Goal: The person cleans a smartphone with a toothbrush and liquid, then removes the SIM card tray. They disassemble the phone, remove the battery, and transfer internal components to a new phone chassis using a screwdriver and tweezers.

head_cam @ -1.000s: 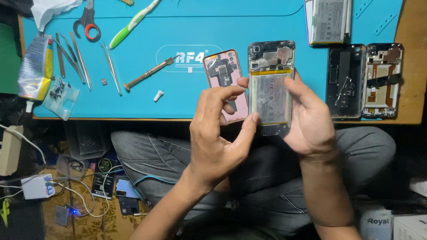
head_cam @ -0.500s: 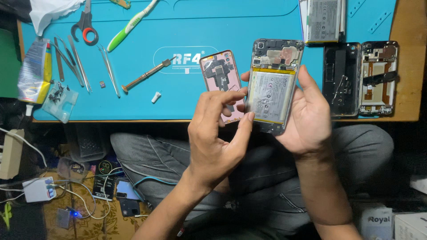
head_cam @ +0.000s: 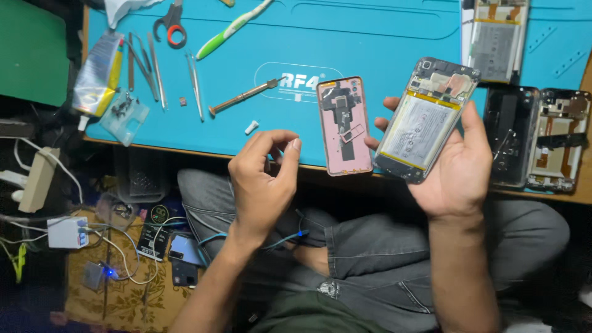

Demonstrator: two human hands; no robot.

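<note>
The opened phone [head_cam: 425,120] in the right hand [head_cam: 453,176] shows a glossy silver-grey battery foil framed in dark matt plastic; the pink back cover [head_cam: 344,125] looks like smooth plastic. The blue mat [head_cam: 370,43] is matt and rubbery; the screwdriver [head_cam: 243,96] and tweezers [head_cam: 195,83] are bare metal; the trousers [head_cam: 370,246] are coarse grey denim.

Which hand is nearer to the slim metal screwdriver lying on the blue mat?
Left. The left hand hovers just below the slim metal screwdriver, empty. The right hand is far to its right, holding an opened phone with exposed battery.
</note>
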